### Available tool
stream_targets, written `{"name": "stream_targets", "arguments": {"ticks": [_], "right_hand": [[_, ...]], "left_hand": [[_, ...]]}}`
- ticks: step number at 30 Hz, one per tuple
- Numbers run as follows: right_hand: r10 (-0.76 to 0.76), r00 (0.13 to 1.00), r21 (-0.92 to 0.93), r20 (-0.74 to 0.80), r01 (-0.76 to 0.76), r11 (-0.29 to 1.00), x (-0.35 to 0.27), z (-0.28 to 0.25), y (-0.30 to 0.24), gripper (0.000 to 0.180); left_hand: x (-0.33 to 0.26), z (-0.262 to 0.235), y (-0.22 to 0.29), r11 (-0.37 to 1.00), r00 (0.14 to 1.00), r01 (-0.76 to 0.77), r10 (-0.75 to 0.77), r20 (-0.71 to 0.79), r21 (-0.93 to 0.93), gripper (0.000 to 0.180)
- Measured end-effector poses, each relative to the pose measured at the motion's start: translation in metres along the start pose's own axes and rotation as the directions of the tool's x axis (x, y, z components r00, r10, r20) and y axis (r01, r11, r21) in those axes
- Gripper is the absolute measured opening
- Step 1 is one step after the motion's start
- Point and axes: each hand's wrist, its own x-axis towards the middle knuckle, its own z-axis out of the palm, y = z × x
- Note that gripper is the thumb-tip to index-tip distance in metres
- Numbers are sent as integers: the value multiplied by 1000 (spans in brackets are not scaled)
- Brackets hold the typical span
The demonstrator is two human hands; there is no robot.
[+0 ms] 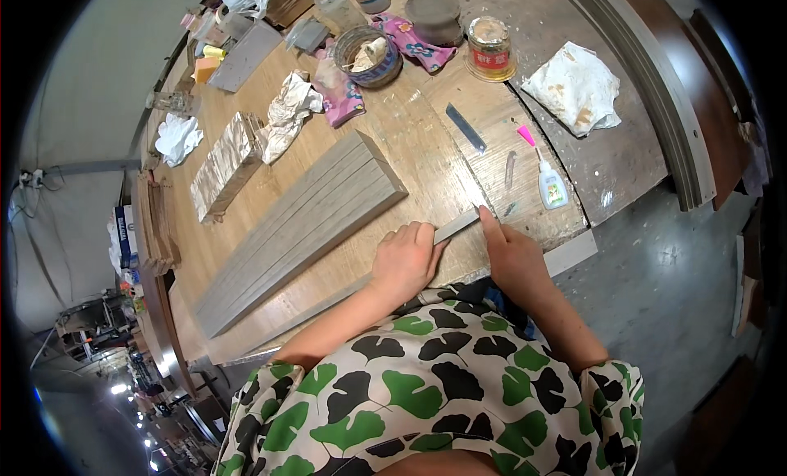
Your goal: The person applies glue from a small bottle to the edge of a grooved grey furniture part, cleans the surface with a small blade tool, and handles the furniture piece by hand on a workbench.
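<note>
A long, narrow grey wooden strip (456, 226) lies along the front edge of the workbench, slanting from lower left to upper right. My left hand (406, 259) is closed around it near its right end, fingers curled over the top. At that end is my right hand (516, 261), its index finger stretched along the tip and the other fingers folded under. A small dark point shows by that fingertip, but what the hand holds is hidden. Just beyond my left hand rests a thick, tapered grey wooden piece (303, 230) with lengthwise lines.
Right of centre lie a small glue bottle (552, 186), a pink cap (525, 136) and a dark flat strip (466, 128). Farther back stand a tin (489, 62), a bowl (385, 66) and a crumpled white cloth (578, 87). A wrapped block (225, 169) sits at left.
</note>
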Motion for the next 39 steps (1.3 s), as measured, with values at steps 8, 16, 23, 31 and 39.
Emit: {"name": "stream_targets", "arguments": {"ticks": [8,16,23,31,39], "right_hand": [[18,1000,250,-15,-14,968,6,-8,9,48],[-44,994,74,-103,51,996,5,6,-5,48],[-226,954,106,-195,249,963,2,7,1,48],[-74,961,131,-267,112,985,8,1,10,40],[-81,987,24,-137,85,996,4,11,2,45]], "left_hand": [[0,-2,-1,1000,1000,-8,8,-21,-6,26],[-2,0,-6,1000,1000,-2,2,1,-30,27],[-4,3,-4,998,996,61,-60,62,-28,25],[-3,4,-1,1000,998,23,-23,58,2,29],[-6,5,-3,1000,1000,6,-7,30,27,29]]}}
